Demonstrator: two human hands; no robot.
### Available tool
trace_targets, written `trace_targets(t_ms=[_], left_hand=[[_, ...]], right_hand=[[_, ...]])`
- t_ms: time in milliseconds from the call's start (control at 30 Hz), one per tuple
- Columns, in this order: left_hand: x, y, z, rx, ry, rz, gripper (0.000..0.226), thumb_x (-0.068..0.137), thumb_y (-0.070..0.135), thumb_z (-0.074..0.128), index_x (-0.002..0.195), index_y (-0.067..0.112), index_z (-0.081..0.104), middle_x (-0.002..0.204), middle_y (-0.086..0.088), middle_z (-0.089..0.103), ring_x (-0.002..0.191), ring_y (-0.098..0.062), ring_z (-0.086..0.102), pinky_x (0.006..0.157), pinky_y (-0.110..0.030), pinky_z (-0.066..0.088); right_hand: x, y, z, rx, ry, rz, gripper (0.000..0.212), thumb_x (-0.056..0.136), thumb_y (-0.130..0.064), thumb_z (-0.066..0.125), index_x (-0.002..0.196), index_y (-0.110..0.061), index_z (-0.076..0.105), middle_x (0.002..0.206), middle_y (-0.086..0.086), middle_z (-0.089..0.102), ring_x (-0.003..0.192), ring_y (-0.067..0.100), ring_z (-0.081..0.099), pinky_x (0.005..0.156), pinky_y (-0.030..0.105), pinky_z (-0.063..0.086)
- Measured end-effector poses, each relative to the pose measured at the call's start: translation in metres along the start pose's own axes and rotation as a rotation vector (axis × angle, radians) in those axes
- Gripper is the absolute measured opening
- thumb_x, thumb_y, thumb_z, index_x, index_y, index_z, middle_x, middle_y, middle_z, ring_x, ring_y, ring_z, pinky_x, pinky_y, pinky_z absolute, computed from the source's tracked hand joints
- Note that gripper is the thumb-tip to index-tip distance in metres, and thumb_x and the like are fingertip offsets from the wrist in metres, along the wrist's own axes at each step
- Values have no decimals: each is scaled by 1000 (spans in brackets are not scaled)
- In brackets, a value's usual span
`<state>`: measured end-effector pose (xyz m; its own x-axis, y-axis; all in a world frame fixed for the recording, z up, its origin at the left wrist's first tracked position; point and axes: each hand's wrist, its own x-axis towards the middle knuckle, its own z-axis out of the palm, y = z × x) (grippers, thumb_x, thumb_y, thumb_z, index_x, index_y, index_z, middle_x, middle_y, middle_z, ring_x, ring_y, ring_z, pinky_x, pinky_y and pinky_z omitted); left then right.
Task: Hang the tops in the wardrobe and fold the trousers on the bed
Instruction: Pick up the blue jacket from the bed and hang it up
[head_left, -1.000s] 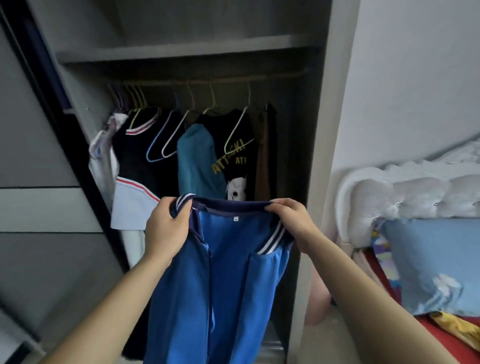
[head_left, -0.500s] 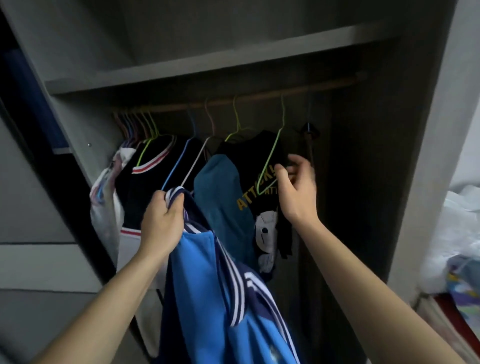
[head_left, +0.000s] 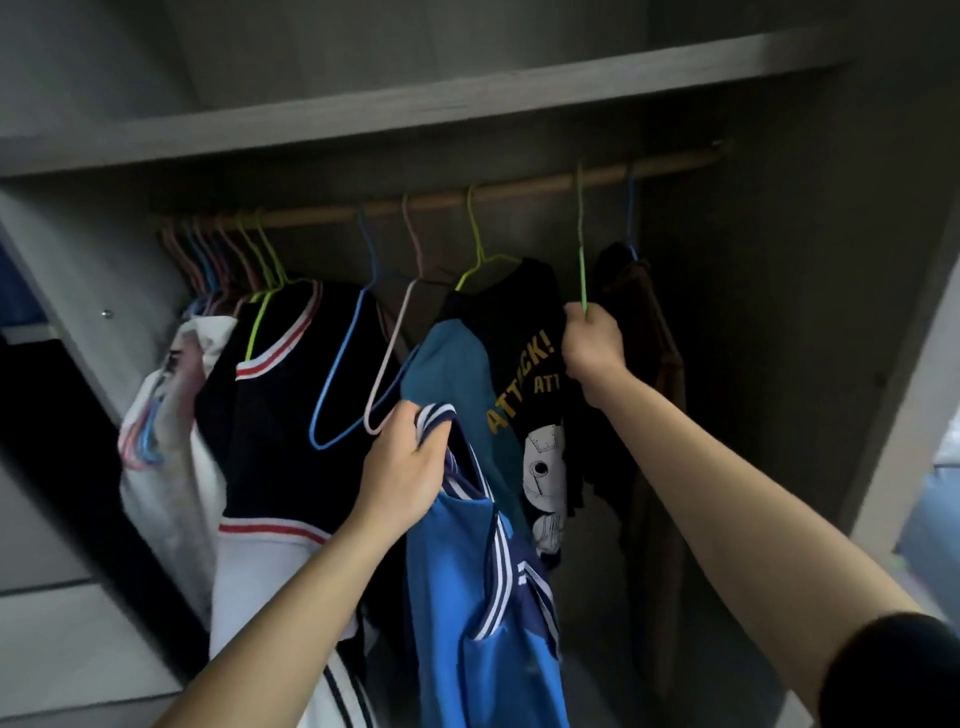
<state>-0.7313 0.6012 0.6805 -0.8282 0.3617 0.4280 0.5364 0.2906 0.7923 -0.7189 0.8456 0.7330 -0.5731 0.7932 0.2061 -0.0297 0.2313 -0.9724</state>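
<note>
The step in hand looks like freeing a hanger for the blue top (head_left: 467, 597), which hangs in the lower middle of the frame, bunched at its striped collar in the grip of the left hand (head_left: 402, 467). The right hand (head_left: 592, 340), right of centre, is closed round the neck of a green hanger (head_left: 581, 244) whose hook is over the wooden rail (head_left: 675, 166) of the wardrobe (head_left: 415, 104).

To do this well, lift the hook straight up off the rail before drawing it out, so it does not snag the black printed top (head_left: 524, 322) just left of it or the brown garment (head_left: 649, 312) just right. Whether this hanger is bare is hard to tell in the dim light below the fist. Keep the collar high and open, ready for the hanger's shoulders.

A second ago both hands held the top spread wide by its collar. Half a second ago the right hand had let go and was reaching, fingers loose, toward the hanger's wire. Now it grips the neck, and the view sits closer in on the rail.
</note>
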Motion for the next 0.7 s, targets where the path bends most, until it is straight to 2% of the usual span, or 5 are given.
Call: trace_targets(t_ms=[167, 267, 500, 600, 700], left_hand=[[-1, -35, -19, -118, -101, 7, 25, 77, 52, 50, 83, 29, 58, 80, 9, 67, 73, -7, 64, 71, -33, 53], [-2, -54, -26, -175, -141, -42, 32, 75, 50, 54, 81, 20, 62, 79, 3, 69, 74, -13, 66, 72, -36, 54], [-19, -75, -24, -267, -277, -144, 9, 88, 17, 64, 81, 18, 68, 69, 5, 69, 62, -5, 62, 58, -18, 49], [-26, -69, -24, -236, -365, -90, 15, 90, 14, 61, 85, 24, 70, 77, 9, 72, 69, -2, 66, 61, -13, 49], [-30, -63, -21, -151, -395, -23, 31, 91, 10, 58, 89, 38, 69, 86, 19, 73, 83, 2, 67, 73, -12, 52]], right_hand=[[-38, 1, -6, -75, 76, -188, 32, 104, -40, 37, 117, -29, 63, 86, -15, 61, 74, -6, 59, 62, 14, 44], [-81, 25, -6, -160, 86, -264, 29, 105, -43, 36, 107, -32, 63, 79, -11, 63, 68, -5, 59, 59, 14, 45], [-191, 115, -34, -269, 214, -371, 28, 99, -56, 40, 85, -32, 44, 60, -11, 54, 47, 7, 46, 46, 29, 40], [-207, 126, -48, -247, 232, -294, 17, 95, -54, 50, 101, -38, 47, 74, -9, 62, 59, 12, 59, 58, 39, 52], [-216, 122, -59, -263, 262, -330, 25, 101, -39, 50, 123, -29, 52, 88, -20, 64, 71, -5, 59, 66, 13, 49]])
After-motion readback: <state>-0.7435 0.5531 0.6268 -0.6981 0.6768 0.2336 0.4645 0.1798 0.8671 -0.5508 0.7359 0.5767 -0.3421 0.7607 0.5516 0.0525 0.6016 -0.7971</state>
